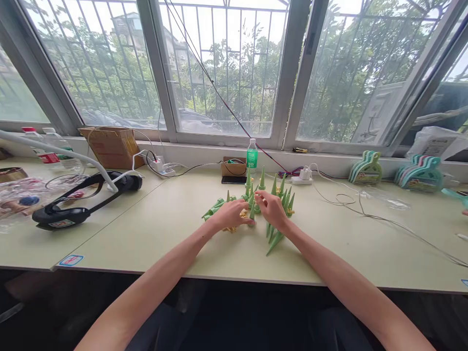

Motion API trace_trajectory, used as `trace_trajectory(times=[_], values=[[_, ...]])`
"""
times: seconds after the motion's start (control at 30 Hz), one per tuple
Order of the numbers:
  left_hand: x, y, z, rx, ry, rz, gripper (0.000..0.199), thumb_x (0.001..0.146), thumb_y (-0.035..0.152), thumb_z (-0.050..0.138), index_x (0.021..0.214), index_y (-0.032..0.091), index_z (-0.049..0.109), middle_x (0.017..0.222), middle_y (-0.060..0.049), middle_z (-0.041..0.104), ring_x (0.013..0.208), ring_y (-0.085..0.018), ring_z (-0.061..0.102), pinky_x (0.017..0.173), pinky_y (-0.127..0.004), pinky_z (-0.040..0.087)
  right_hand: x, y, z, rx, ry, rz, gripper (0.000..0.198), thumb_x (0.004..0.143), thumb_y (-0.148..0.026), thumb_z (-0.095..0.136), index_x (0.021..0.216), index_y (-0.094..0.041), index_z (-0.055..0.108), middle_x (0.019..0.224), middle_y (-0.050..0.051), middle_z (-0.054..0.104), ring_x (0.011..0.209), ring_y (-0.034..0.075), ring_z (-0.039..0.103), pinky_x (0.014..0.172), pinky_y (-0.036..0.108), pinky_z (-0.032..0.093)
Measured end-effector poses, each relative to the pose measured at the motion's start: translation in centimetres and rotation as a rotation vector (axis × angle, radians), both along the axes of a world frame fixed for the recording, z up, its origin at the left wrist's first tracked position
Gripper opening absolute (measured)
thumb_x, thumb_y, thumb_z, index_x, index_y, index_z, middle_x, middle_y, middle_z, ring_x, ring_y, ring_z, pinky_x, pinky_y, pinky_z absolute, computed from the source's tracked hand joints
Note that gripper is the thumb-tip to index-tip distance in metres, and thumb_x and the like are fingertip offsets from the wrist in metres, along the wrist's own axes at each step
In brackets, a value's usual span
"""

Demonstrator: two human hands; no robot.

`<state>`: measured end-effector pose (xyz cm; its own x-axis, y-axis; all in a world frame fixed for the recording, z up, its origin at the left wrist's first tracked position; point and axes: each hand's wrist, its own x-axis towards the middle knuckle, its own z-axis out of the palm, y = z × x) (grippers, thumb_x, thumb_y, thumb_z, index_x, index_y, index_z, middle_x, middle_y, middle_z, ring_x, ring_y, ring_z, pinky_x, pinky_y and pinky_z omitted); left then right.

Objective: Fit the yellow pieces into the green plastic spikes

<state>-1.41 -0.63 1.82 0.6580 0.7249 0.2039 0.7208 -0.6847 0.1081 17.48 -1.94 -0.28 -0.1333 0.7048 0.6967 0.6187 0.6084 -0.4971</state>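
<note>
My left hand (pixel 234 215) is low over the table, thumb and fingers closed about the base of an upright green cone (pixel 252 211). Just to the right and a little higher, my right hand (pixel 271 208) has its fingertips pinched together near the tip of that cone. What they grip, if anything, is too small to make out. More green cones (pixel 274 185) stand in a group behind and beside the right hand, while others (pixel 275 242) lie flat below it. Small yellow pieces (pixel 230 229) are partly hidden under my left hand. Green tubular parts (pixel 212 208) lie to its left.
Behind the cones are a green-labelled bottle (pixel 252 155), a small brown box (pixel 234 168) and a power strip (pixel 302 177). A black headset (pixel 66 214) lies on the left. Cables (pixel 365 212) and green hanger-like stacks (pixel 419 174) are on the right. The table's front edge (pixel 256 279) is near me.
</note>
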Motion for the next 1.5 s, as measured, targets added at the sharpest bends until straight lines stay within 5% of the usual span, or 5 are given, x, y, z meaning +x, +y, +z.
trace_trajectory(times=[0.83,1.1,1.5], values=[[-0.19,0.11,-0.22,-0.009,-0.007,0.023,0.062,0.073,0.067,0.064,0.112,0.021,0.055,0.105,-0.008,0.063,0.09,-0.027,0.064,0.071,-0.032,0.046,-0.05,-0.22,0.17,0.028,0.021,-0.051,0.026,0.096,-0.036,0.043,0.092,-0.018,0.062,0.071,0.002,0.063,0.048,0.011,0.049,0.054,0.023,0.039],[-0.29,0.34,-0.56,-0.029,-0.015,0.032,0.076,0.073,0.068,0.063,0.129,0.02,0.046,0.121,-0.01,0.061,0.103,-0.029,0.062,0.077,-0.033,0.047,-0.09,-0.24,0.18,0.028,0.012,-0.058,0.028,0.097,-0.037,0.041,0.091,-0.019,0.062,0.068,0.001,0.061,0.046,0.011,0.047,0.052,0.022,0.038],[-0.2,0.17,-0.3,-0.035,0.012,0.041,0.068,0.072,0.069,0.062,0.119,0.021,0.055,0.109,-0.009,0.063,0.093,-0.028,0.064,0.072,-0.033,0.047,-0.04,-0.14,0.11,0.029,0.01,-0.054,0.029,0.097,-0.037,0.041,0.09,-0.019,0.062,0.066,0.001,0.062,0.047,0.012,0.049,0.052,0.023,0.039]])
